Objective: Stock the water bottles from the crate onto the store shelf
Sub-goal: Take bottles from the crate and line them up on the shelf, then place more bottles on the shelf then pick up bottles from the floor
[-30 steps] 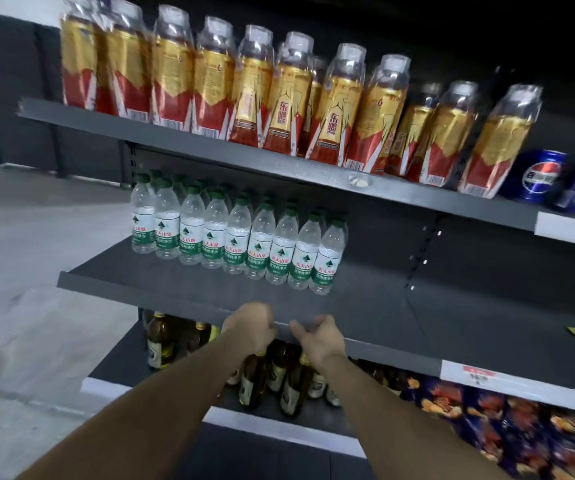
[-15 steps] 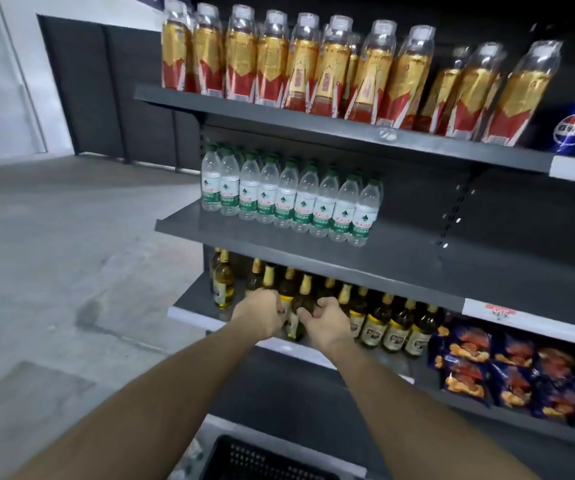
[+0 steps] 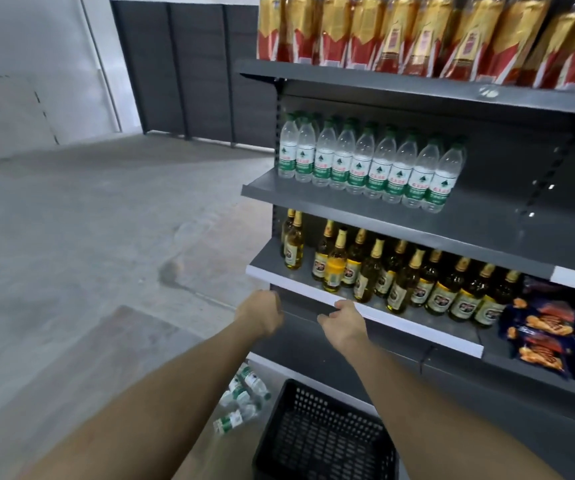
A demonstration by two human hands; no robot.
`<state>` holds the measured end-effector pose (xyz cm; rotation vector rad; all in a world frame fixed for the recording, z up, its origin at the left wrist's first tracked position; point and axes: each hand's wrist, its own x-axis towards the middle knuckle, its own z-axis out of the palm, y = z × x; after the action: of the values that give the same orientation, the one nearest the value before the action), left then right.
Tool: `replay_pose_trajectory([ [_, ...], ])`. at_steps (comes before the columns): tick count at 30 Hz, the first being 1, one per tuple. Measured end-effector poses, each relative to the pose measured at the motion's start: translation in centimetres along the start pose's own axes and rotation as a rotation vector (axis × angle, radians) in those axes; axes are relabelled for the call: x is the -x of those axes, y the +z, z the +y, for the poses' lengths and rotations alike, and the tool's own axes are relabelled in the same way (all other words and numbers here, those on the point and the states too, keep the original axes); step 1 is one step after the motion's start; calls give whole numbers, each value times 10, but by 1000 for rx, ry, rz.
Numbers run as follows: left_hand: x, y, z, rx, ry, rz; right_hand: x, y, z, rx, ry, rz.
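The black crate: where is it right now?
In the head view the black crate sits on the floor at the bottom centre, at the foot of the shelving, between the forearms, with loose water bottles lying just to its left.

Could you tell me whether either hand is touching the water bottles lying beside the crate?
Apart. The head view shows the left hand and right hand well above the water bottles lying beside the crate.
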<state>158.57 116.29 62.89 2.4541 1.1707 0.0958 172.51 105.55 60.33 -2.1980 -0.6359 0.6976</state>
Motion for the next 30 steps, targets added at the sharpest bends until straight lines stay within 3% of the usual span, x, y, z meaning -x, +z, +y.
replay_pose_trajectory([
  [7, -5, 0, -106, 42, -93, -74, -5, 107, -36, 25, 62, -24],
  [14, -43, -6, -199, 20, -76, -192, -15, 206, -70, 48, 133, -44],
  [30, -162, 68, -273, 14, -105, -374, -136, 295, -19, 3, 350, -83],
])
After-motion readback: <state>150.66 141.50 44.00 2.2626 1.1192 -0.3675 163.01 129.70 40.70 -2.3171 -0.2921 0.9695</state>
